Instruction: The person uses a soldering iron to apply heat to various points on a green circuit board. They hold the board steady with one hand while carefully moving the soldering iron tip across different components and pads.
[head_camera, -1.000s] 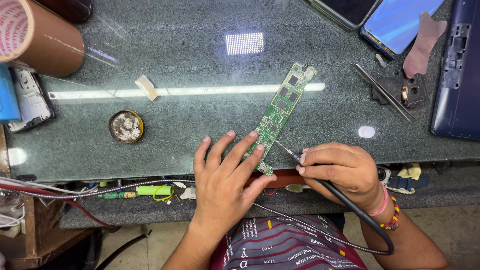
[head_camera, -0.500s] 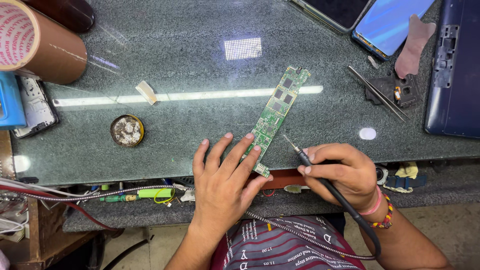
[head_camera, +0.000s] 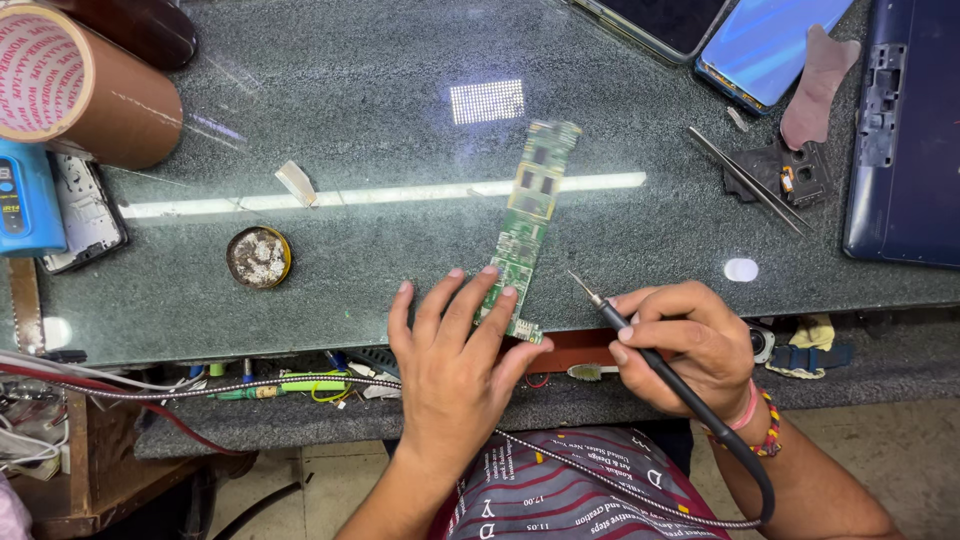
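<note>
A long green circuit board (head_camera: 531, 205) lies on the dark glass-topped table, running from the middle toward the front edge. My left hand (head_camera: 455, 365) presses flat on the board's near end, fingers spread. My right hand (head_camera: 678, 340) grips a black soldering iron (head_camera: 625, 325) like a pen. Its metal tip points up-left and hangs just right of the board, not touching it. The iron's black cord loops down past my wrist.
A small round tin of flux (head_camera: 259, 257) sits left of the board. Large brown tape rolls (head_camera: 80, 80) stand at the far left. Phones (head_camera: 770, 45), tweezers (head_camera: 745, 180) and a dark blue phone frame (head_camera: 900, 130) lie at the right. Wires run under the table edge.
My right hand has drawn the iron's tip away from the board's near end to the right. The board has turned a little more upright in view. My left hand stays on it.
</note>
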